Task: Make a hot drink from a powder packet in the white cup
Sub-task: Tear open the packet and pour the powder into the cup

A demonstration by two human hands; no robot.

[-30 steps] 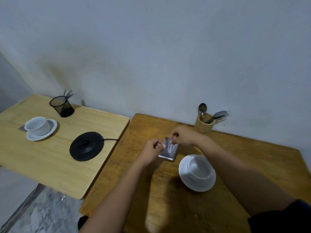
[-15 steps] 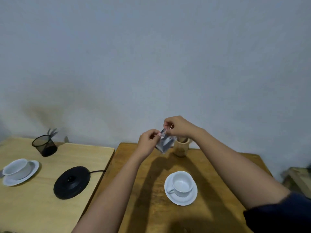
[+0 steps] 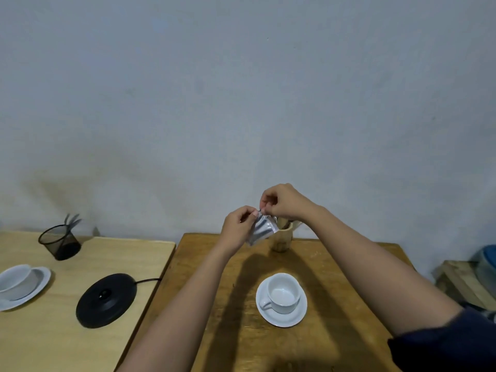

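A silver powder packet [image 3: 261,229] hangs in the air above the dark wooden table [image 3: 214,304]. My left hand [image 3: 237,226] pinches its upper left edge, and my right hand [image 3: 281,201] pinches its top corner. The white cup [image 3: 283,292] stands empty on its white saucer [image 3: 281,316] below and nearer to me, handle pointing left.
A wooden utensil holder [image 3: 281,238] stands behind the packet, partly hidden. On the lighter table at left are a black kettle base [image 3: 106,299] with cord, a black mesh holder [image 3: 60,244], and a second white cup on a saucer [image 3: 16,284]. A wooden crate [image 3: 461,280] sits far right.
Both hands lifted the packet up off the table to well above the cup. The camera view tilted upward, showing more wall.
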